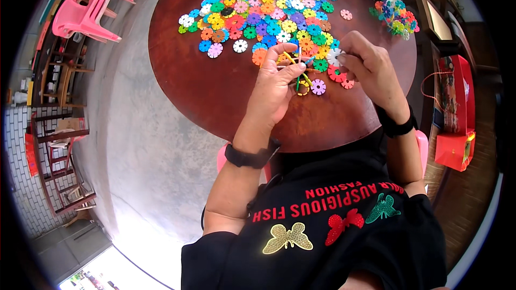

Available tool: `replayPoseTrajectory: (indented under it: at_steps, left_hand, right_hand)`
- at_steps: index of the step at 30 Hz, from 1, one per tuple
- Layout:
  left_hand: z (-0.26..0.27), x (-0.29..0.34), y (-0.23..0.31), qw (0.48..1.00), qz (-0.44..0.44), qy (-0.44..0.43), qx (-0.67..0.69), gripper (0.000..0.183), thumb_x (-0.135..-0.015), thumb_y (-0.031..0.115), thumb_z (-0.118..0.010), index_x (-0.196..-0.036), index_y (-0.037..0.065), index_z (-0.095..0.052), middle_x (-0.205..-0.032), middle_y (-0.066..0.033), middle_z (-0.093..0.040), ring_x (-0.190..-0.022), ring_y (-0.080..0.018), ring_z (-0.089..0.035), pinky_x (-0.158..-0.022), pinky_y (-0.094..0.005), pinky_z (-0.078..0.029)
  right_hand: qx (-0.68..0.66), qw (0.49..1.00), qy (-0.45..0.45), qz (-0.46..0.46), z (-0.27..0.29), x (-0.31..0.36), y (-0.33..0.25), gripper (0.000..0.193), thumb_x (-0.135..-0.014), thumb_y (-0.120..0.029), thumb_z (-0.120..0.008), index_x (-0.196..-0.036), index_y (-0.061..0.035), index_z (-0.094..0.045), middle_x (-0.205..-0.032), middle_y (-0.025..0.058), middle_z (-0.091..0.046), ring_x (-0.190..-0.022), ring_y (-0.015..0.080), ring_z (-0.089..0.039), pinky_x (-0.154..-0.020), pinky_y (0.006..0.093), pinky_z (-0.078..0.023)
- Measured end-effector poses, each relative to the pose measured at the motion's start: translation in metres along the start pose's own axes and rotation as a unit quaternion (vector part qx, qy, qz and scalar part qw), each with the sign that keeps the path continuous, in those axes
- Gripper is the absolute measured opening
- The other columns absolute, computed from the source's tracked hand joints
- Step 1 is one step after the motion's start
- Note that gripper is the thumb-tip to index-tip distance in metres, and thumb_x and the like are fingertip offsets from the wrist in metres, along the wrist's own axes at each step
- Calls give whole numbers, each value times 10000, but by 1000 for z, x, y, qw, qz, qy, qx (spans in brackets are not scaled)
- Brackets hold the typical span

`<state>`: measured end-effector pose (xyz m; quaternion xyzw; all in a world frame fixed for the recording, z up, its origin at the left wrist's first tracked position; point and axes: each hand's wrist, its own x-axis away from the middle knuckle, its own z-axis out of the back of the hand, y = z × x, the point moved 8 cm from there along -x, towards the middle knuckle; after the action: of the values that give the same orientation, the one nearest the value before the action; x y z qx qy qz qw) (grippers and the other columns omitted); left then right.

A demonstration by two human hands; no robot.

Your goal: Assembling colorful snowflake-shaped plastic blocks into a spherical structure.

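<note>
My left hand (pixel 271 86) pinches a small cluster of interlocking plastic discs (pixel 302 66) between thumb and fingers. Its discs stand nearly edge-on, in yellow, green, blue and other colours. Close to the right of it, my right hand (pixel 372 67) grips a white notched disc (pixel 334 57) by its edge; a gap seems to lie between disc and cluster. Below the hands are loose red discs (pixel 336 74) and a lilac disc (pixel 319 87). Beyond them spreads a wide layer of flower-shaped discs (pixel 253 19) in many colours on the round brown table (pixel 199 83).
Joined-up disc clusters (pixel 395 11) lie along the table's far right side. Right of the table stand a red paper bag (pixel 456 96) and a smaller red bag (pixel 454 150). Stacked pink plastic chairs (pixel 80 13) and a wooden chair frame (pixel 56 156) are at the left.
</note>
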<state>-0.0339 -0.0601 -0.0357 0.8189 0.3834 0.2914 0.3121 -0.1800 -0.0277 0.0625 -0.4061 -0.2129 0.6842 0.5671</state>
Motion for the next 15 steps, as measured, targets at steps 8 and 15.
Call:
replayPoseTrajectory:
  at_steps: [8,15]
  left_hand:
    - [-5,0,0,996,-5,-15,-83,297,-872,65,-611,-1133,9,-482,-1005,-115,-644,-838,-173,-653,-633,-242,-455]
    - [-11,4,9,973,-75,8,-218,390,-813,101,-709,-1147,33,-518,-896,-31,-612,-789,-101,-625,-615,-198,-429]
  right_hand:
    - [102,994,-4,46,-10,5,-19,108,-788,-67,-617,-837,-24,-531,-638,147,-578,-596,337,-588,-558,395,-448]
    - [143,985,-17,95,-17,10,-29,106,-793,-79,-612,-851,-28,-539,-647,150,-576,-618,342,-593,-552,428,-446]
